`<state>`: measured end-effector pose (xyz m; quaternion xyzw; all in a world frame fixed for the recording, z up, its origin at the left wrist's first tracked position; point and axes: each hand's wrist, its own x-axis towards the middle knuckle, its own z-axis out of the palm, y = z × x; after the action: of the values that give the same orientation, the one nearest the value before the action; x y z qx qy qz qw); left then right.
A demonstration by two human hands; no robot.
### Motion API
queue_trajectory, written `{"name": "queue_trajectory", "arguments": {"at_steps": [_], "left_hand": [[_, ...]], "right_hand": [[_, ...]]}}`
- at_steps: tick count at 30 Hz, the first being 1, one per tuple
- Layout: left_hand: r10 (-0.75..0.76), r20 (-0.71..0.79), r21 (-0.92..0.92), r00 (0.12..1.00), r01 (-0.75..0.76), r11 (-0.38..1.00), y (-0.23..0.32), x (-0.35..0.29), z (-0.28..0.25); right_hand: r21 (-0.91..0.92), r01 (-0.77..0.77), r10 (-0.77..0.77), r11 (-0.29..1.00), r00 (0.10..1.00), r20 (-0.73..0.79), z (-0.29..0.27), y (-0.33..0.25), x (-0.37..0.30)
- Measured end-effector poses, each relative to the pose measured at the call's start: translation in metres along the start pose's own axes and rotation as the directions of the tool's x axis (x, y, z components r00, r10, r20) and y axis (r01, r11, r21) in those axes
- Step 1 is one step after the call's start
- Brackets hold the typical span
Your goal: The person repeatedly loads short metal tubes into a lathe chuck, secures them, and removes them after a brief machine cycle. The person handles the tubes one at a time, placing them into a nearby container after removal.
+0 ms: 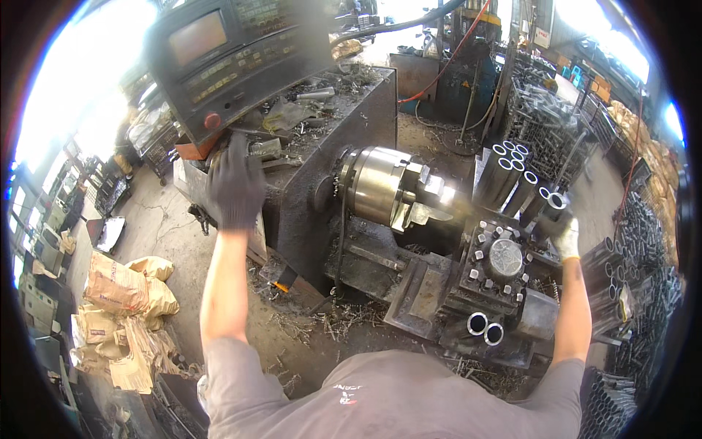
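My left hand, in a dark glove, is raised just below the control panel of a lathe. Its fingers look stretched out, though blurred, and nothing shows in them. On the right, my right hand, in a glove with a white cuff and dark fingers, is closed around a metal tube beside a row of upright tubes. Between the hands sits the shiny lathe chuck, its jaws facing right. A square tool post with bolts stands to the right of the chuck.
Two short tubes stand at the front of the carriage. Metal shavings litter the floor and machine top. Paper sacks are heaped at left. More tubes are stacked at right, and a wire bin of metal parts stands behind.
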<state>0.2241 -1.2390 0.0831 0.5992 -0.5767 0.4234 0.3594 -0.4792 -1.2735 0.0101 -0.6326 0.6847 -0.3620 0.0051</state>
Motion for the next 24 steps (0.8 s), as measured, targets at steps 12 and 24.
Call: {"name": "queue_trajectory", "arguments": {"at_steps": [12, 24], "left_hand": [[-0.019, 0.19, -0.236, 0.982, 0.064, 0.97, 0.053, 0.051, 0.014], [0.291, 0.892, -0.449, 0.347, 0.6, 0.662, 0.257, -0.218, -0.231]], "right_hand": [[0.753, 0.223, -0.071, 0.619, 0.971, -0.23, -0.129, -0.124, -0.158], [0.769, -0.356, -0.595, 0.531, 0.49, 0.637, -0.008, -0.198, -0.262]]}}
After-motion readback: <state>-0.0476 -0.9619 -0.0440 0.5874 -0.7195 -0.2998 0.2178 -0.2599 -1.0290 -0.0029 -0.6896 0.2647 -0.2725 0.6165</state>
